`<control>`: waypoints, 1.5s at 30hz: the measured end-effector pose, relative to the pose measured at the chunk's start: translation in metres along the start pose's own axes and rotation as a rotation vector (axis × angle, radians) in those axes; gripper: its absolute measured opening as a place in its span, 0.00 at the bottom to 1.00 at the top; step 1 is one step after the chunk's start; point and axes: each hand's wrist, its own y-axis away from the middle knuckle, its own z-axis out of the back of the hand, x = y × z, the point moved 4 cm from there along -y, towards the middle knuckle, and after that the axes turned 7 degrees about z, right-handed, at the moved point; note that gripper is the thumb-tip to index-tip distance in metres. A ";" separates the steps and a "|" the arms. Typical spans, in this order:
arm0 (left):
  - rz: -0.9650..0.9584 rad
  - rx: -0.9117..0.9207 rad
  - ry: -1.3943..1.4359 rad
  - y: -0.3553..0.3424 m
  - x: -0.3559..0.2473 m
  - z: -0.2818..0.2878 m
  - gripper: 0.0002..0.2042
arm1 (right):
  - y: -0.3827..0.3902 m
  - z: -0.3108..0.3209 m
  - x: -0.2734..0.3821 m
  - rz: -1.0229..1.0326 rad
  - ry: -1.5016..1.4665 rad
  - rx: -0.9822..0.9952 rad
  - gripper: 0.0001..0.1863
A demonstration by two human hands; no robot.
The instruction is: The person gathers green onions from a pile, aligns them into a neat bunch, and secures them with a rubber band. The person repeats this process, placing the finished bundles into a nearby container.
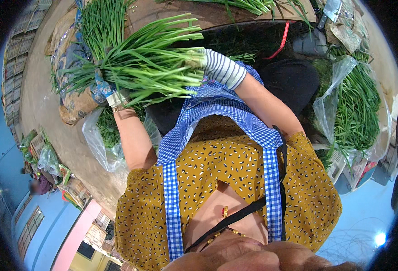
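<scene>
A loose bunch of long green garlic chives (149,61) lies across in front of me, its pale stem ends to the right. My left hand (103,88), in a blue patterned glove with a white cuff, is closed round the leafy part; leaves cover some of its fingers. At the stem ends is my right hand (219,67), in a striped glove, with its fingers bent against the stems. Those fingertips are partly hidden. Just beyond my left hand, another pile of chives (100,27) rests at the table's left side.
More chives (248,5) lie on the brown tabletop (163,8). A cleaver (332,10) is at the far right. Bags of greens stand at the right (357,104) and lower left (106,128). A stuffed sack (75,101) is beside my left hand. A red strap (284,40) hangs from the table edge.
</scene>
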 end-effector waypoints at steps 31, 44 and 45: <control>0.033 -0.371 -0.045 0.017 0.011 -0.047 0.22 | 0.031 -0.005 0.017 -0.039 0.034 -0.294 0.21; 0.031 -0.389 0.158 0.011 0.038 -0.022 0.20 | 0.073 0.073 0.046 -0.146 0.510 -0.362 0.21; 0.033 -0.380 0.170 0.012 0.032 -0.019 0.20 | 0.071 0.084 0.045 -0.171 0.605 -0.428 0.20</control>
